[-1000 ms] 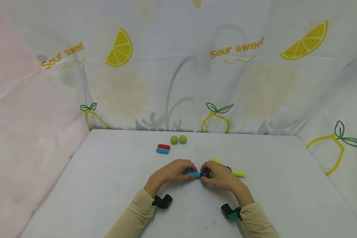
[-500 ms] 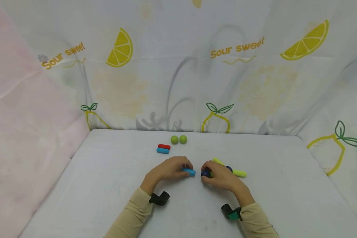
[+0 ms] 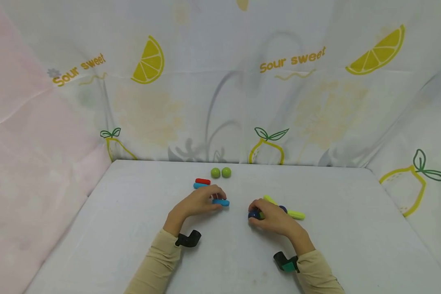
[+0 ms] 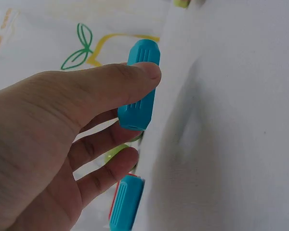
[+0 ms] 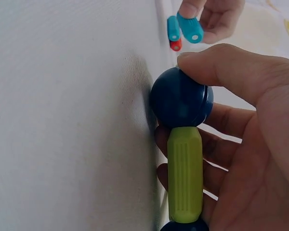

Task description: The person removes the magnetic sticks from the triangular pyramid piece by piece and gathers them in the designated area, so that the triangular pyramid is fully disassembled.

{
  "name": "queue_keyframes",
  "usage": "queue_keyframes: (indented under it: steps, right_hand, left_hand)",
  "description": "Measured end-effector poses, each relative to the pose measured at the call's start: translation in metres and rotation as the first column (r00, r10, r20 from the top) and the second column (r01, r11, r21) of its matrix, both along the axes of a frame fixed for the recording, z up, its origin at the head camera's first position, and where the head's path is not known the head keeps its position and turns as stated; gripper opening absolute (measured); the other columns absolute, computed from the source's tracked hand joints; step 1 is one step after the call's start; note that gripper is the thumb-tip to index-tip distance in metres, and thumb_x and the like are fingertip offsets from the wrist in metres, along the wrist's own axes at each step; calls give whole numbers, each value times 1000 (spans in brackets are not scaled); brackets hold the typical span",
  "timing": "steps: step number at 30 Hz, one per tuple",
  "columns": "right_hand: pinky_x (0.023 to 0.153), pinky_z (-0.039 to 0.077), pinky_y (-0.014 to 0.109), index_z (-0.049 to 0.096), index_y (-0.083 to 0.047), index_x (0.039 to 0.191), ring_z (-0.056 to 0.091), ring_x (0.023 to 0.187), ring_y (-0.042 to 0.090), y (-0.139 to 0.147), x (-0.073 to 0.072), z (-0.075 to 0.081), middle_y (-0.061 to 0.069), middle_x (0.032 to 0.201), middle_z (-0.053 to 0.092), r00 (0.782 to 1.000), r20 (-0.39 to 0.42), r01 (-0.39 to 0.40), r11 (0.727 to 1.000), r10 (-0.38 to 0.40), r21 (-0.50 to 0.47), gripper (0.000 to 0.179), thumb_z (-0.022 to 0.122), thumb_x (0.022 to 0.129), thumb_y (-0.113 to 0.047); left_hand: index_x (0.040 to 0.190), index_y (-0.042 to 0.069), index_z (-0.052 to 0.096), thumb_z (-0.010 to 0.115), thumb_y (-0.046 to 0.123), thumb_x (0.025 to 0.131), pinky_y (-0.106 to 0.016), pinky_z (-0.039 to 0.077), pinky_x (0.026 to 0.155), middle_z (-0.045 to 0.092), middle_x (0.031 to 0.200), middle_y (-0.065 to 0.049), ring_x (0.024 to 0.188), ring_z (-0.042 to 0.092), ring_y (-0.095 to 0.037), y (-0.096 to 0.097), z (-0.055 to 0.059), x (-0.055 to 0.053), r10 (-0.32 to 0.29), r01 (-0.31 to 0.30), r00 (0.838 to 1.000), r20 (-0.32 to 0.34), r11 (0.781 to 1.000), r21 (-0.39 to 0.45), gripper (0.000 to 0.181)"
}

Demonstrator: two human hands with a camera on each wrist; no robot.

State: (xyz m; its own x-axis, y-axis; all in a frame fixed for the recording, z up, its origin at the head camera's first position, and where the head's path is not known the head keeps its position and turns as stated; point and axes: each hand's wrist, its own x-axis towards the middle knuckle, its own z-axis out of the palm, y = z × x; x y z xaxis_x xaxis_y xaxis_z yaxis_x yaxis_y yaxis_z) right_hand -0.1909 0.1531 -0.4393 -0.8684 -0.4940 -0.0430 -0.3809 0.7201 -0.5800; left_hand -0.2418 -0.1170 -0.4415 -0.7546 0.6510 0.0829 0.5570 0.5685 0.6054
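Note:
My left hand (image 3: 194, 203) pinches a short blue ribbed rod (image 4: 138, 113) between thumb and fingers, a little above the table. To its right, my right hand (image 3: 277, 220) grips a dark blue ball (image 5: 176, 98), thumb on top and fingers behind. A yellow-green rod (image 5: 185, 175) is joined to that ball and runs along the fingers to a second dark blue ball (image 5: 185, 226). In the head view, yellow-green rods (image 3: 295, 214) stick out past this second ball, behind the right hand. Part of the joined piece is hidden by that hand.
Just beyond the left hand, a red rod (image 3: 203, 181) and another blue rod (image 3: 199, 185) lie side by side. Two green balls (image 3: 221, 172) sit farther back on the white table (image 3: 338, 237). A lemon-print cloth (image 3: 191, 102) hangs behind the table.
The blue rod has come away from the dark blue ball. My left hand has carried it left and farther from me, near the loose rods. The right hand has stayed almost still.

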Motion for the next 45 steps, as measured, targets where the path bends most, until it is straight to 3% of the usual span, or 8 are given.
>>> queue_keyframes:
  steps: [8,15,24,35,45]
  right_hand:
    - [84,47,35,58,-13,107,54,93,11,0,1,1,-3,103,60,1000,4,-2,1000,2,3,25,67,87,-25]
    - [82,47,35,58,-12,107,54,94,13,2,2,2,-1,103,59,1000,-12,-15,1000,15,-1,25,66,88,-25]
    - [84,47,34,57,-14,108,54,95,11,1,3,0,-3,104,59,1000,1,-4,1000,4,-1,24,66,88,-26]
    - [83,48,33,58,-13,109,54,95,10,0,2,-1,-4,104,59,1000,-21,-22,1000,22,7,25,65,89,-26]
    - [84,48,33,57,-14,109,54,96,10,0,2,-1,-4,105,58,999,-29,-29,1000,29,12,25,65,89,-26]
  left_hand:
    - [100,18,63,73,17,82,-26,48,84,61,94,9,89,56,-7,-12,1,-3,44,-44,999,-19,999,19,21]
    - [99,15,64,74,13,81,-30,48,84,63,93,7,89,58,-10,-24,0,-9,44,-40,996,-81,998,50,21]
    - [101,14,64,73,11,81,-38,48,88,64,99,2,93,59,-14,-39,2,-9,121,-119,992,-24,990,82,22]
    - [101,18,68,74,15,81,-34,46,83,60,95,4,93,55,-15,-47,-2,-8,286,-286,956,-68,958,3,20]
    - [97,18,68,74,16,82,-36,45,80,57,94,1,91,53,-17,-51,-7,-9,324,-330,935,-146,944,-18,16]
